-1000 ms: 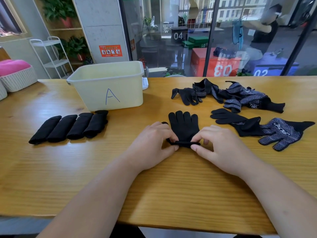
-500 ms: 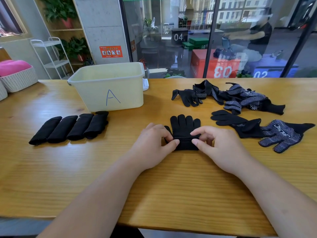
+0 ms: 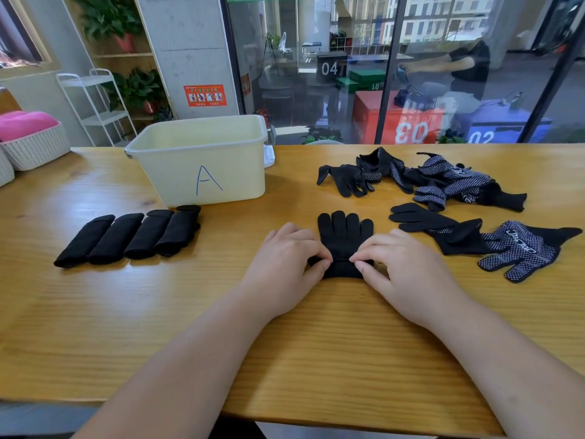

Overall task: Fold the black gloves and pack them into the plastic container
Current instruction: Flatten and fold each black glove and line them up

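Glove [image 3: 345, 231] cuff rolled further up; left grip [image 3: 285, 264], right grip [image 3: 408, 274] pinching it.

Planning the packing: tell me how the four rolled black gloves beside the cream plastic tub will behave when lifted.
The four rolled black fabric gloves look soft and light, likely squashing when gripped. Nothing visible ties them, so they may unroll when lifted. Lying side by side, they should drag rather than roll.
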A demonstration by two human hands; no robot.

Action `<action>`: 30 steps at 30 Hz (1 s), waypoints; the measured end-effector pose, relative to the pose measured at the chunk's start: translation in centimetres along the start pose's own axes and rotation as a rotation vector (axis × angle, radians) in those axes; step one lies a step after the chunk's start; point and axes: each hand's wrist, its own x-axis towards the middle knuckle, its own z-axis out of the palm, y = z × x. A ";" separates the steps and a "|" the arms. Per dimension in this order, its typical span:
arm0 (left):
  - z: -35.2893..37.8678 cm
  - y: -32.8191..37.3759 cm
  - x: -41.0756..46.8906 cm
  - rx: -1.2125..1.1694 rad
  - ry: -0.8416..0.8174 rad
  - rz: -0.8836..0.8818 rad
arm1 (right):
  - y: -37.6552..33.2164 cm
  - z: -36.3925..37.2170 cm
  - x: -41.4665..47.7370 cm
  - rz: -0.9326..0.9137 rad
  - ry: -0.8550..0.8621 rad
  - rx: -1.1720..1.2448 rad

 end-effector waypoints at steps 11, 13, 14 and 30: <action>-0.8 -0.3 0.1 0.022 -0.077 0.015 | 0.5 -0.6 -0.1 -0.003 -0.119 0.032; -0.8 -0.3 0.1 -0.055 -0.060 -0.042 | 0.5 -0.6 -0.2 0.046 -0.078 0.113; -0.8 -0.3 0.0 -0.114 -0.052 -0.084 | 0.6 -0.6 -0.2 0.082 -0.054 0.167; 0.1 0.0 0.2 -0.174 0.005 -0.158 | 0.4 0.6 0.2 0.098 0.087 0.181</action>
